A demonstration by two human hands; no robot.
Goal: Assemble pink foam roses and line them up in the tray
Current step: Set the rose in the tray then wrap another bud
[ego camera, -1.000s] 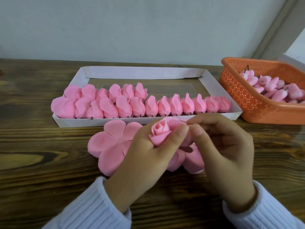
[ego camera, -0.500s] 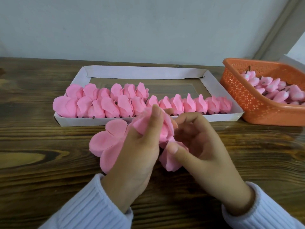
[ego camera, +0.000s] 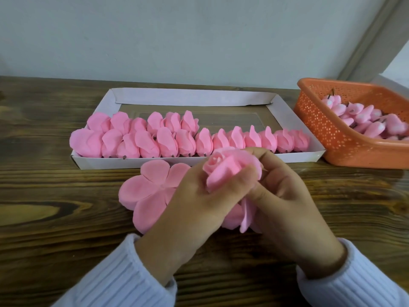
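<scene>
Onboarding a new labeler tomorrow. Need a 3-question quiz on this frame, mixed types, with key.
1. Short answer: which hand or hands hold the rose being assembled?
2. Multiple choice: the orange basket holds (A) pink buds, (B) scissors, (C) green leaves.
3. True or false: the back row of roses in the tray runs its full width.
Key: 1. Both: the left hand grips it, and the right hand holds its side. 2. A. 3. False: the back row covers only the left part.
</scene>
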